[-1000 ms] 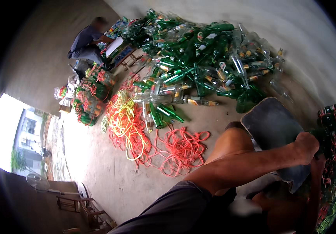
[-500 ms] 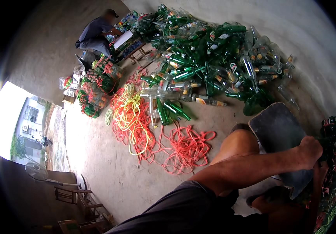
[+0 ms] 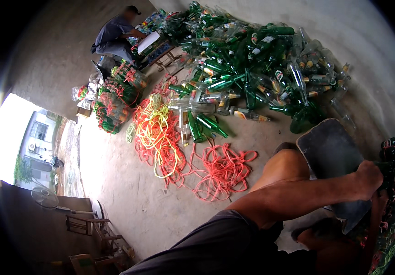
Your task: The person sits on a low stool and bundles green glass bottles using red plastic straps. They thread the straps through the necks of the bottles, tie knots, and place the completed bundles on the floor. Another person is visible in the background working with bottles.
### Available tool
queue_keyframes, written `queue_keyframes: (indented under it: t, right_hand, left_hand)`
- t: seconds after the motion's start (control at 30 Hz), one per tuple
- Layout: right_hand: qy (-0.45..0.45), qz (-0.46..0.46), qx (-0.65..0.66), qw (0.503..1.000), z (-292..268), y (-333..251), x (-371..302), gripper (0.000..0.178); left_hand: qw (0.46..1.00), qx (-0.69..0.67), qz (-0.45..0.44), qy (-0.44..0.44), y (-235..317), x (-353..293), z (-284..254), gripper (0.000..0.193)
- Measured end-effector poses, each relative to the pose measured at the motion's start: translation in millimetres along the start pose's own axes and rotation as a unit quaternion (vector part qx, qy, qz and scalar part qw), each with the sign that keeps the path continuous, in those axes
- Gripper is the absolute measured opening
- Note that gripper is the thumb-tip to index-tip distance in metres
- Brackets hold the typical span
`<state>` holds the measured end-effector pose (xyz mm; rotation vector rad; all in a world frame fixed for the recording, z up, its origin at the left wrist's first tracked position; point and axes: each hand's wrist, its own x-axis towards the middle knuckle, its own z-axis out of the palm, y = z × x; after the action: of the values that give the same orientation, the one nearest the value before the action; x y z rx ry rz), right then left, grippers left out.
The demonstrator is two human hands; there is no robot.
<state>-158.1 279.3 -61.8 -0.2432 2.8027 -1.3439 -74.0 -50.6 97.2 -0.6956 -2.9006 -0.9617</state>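
Observation:
My left hand point(image 3: 370, 179) is closed in a fist at the right side, its forearm reaching across my bent knee. What it grips, if anything, is hidden by the fingers. Just past it stand dark green bottles point(image 3: 393, 158) packed together, with red cord among them. A worn dark board point(image 3: 329, 153) with a pale edge lies under my left wrist and beside my knee. Below the left hand, my right hand point(image 3: 379, 204) shows only dimly in shadow, and its fingers cannot be made out.
Loose green and clear bottles point(image 3: 248, 59) are heaped along the wall. Tangled red and yellow cord point(image 3: 160, 137) and a red cord pile point(image 3: 222, 172) lie on the floor. Tied bottle bundles point(image 3: 112, 107) stand left; a person point(image 3: 117, 34) bends over a low table point(image 3: 163, 52). A fan point(image 3: 46, 198) stands lower left.
My view has shifted slightly, so the scene sits a little differently in the picture. The left hand stays closed at nearly the same place by the bottles.

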Motion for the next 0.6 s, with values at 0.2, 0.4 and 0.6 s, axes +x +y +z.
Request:
queue_keyframes:
  t: [0.2, 0.4, 0.6]
  right_hand:
    - [-0.01, -0.007, -0.004, 1.0, 0.6, 6.6, 4.1, 0.033]
    - [-0.007, -0.029, -0.057, 0.998, -2.6, 13.7, 6.6, 0.035]
    - [-0.011, -0.044, -0.079, 0.996, -5.0, 21.2, 8.7, 0.035]
  left_hand:
    - [1.0, -0.004, 0.007, 0.026, 4.1, -5.1, -5.1, 0.025]
    - [1.0, 0.003, 0.008, 0.003, 3.8, -2.8, -3.0, 0.027]
    - [0.999, -0.003, 0.024, 0.026, 4.3, -3.7, 0.0, 0.026]
